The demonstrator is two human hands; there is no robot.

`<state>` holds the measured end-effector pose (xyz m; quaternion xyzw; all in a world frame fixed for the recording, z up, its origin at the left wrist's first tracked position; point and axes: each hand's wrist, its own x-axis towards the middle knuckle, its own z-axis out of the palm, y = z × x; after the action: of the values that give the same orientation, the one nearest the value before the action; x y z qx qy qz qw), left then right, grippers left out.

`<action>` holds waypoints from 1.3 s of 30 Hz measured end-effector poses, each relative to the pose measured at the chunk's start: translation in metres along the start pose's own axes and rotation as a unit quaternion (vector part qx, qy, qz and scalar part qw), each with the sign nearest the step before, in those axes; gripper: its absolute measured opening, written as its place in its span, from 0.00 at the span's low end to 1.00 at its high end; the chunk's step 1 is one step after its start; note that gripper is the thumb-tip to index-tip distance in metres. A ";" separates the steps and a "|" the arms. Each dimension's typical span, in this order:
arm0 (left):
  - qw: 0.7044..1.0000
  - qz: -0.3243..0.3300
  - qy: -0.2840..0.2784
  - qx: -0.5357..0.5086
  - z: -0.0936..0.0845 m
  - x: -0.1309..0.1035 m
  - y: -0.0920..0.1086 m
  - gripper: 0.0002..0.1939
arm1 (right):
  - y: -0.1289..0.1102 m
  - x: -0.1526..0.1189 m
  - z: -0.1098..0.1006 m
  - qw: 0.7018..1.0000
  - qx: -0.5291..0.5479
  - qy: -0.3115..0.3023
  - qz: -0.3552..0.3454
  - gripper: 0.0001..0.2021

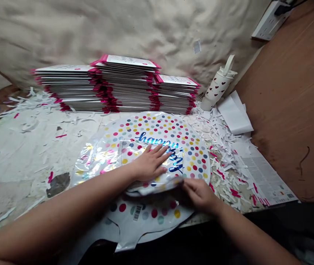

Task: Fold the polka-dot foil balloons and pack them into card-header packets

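In front of the pink-edged stacks [126, 86], the folded foil balloon [151, 184] lies over a flat, dotted round foil [157, 127] on the worktop [30, 147]. The left hand [151, 163] rests flat on it, fingers spread, while the right hand [199, 191] pinches its near right edge. That slick film worries me: too light a left palm and the layers could slide, leaving the crease crooked; too hard a tug from the right pinch might wrinkle or tear it. Paper shreds [224, 147], forward and right of the stacks, could cling and get trapped in a fold. Farthest from the stacks, the foil's tail [128, 241] seems to overhang the worktop, so a passing forearm might drag everything askew
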<state>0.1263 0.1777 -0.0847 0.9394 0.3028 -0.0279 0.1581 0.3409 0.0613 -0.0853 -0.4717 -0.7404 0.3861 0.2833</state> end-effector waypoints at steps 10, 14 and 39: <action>0.916 -0.330 0.227 -0.022 -0.057 -0.103 -0.039 0.25 | -0.003 0.064 -0.014 0.896 0.211 0.046 0.388 0.10; 0.987 -0.082 0.134 0.021 -0.019 -0.094 0.029 0.26 | -0.008 0.068 -0.018 0.894 0.160 0.051 0.416 0.09; 0.992 -0.124 -0.007 0.009 0.006 -0.074 0.043 0.39 | -0.038 0.023 0.018 0.856 -0.504 0.051 -0.107 0.14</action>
<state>0.0909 0.1009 -0.0676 0.8958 0.4156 -0.0566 0.1470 0.2997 0.0672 -0.0621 -0.4866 -0.8641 -0.0971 0.0844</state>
